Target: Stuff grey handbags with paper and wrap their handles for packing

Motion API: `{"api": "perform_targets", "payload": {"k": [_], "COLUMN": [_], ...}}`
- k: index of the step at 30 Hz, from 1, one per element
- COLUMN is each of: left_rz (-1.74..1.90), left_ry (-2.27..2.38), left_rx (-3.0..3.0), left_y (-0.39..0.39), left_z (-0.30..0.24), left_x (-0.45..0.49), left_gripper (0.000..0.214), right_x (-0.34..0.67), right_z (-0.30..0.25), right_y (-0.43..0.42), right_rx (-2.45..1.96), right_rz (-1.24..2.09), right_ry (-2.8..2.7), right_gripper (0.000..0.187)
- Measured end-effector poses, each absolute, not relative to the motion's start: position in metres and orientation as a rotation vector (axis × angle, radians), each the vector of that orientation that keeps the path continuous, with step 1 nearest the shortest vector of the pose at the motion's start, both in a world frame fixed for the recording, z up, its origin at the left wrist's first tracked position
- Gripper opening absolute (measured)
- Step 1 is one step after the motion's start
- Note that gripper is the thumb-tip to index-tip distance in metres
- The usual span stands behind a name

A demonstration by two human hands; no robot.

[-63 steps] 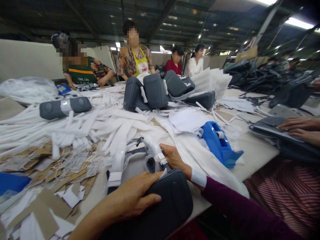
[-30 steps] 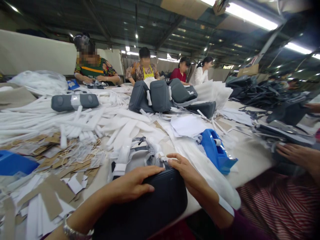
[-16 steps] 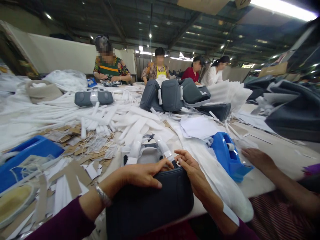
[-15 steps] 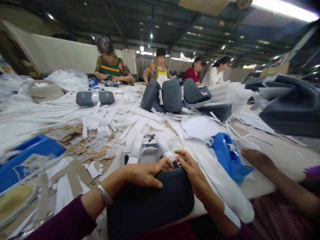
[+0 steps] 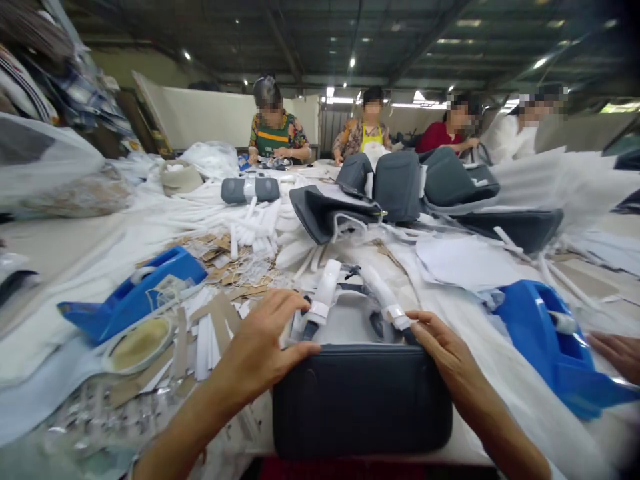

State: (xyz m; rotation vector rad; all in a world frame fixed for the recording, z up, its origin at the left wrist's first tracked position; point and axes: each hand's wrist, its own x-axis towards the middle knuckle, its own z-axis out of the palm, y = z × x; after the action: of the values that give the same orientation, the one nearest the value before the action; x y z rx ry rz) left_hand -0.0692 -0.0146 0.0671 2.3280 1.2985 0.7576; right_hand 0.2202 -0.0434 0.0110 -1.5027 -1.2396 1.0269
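A dark blue-grey handbag (image 5: 363, 403) stands at the table's front edge, directly before me. Both of its handles are wrapped in white padding, and the wrapped left handle (image 5: 326, 287) and right handle (image 5: 383, 293) point away from me. My left hand (image 5: 273, 330) grips the bag's upper left corner, thumb along the near rim and fingers by the handle's base. At the upper right corner, my right hand (image 5: 443, 343) holds the bag with its fingers against the other handle's base. White filling shows in the opening between the handles.
Blue tape dispensers stand left (image 5: 135, 293) and right (image 5: 545, 340). Beyond lie cardboard tags (image 5: 225, 257), white foam strips (image 5: 260, 223) and more dark bags (image 5: 397, 187). A roll of tape (image 5: 140, 343) lies left. Co-workers sit opposite; another person's hand (image 5: 617, 353) is at right.
The view has swung left. My left hand has shifted from the bag's right handle to its upper left corner. Another dark bag now lies in front of the far pile.
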Motion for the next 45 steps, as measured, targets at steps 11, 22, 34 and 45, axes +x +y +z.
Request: {"api": "perform_targets", "payload": {"k": [11, 22, 34, 45], "left_rz": [1.043, 1.225, 1.152, 1.388], "left_ry": [1.423, 1.383, 1.438, 1.419], "left_rx": [1.507, 1.34, 1.183, 1.348], "left_y": [-0.065, -0.065, -0.089, -0.008], "left_z": [-0.001, -0.014, -0.006, 0.02], "left_x": [-0.065, -0.053, -0.038, -0.067], "left_gripper": [0.038, 0.057, 0.051, 0.05], "right_x": [0.226, 0.218, 0.228, 0.233], "right_z": [0.006, 0.007, -0.008, -0.02], "right_y": [-0.051, -0.05, -0.059, -0.051], "right_rx": [-1.401, -1.34, -1.573, -1.502], "right_rz": [1.306, 1.256, 0.977, 1.0], "right_ry": [-0.864, -0.976, -1.166, -1.201], "right_gripper": [0.034, 0.033, 0.037, 0.035]}}
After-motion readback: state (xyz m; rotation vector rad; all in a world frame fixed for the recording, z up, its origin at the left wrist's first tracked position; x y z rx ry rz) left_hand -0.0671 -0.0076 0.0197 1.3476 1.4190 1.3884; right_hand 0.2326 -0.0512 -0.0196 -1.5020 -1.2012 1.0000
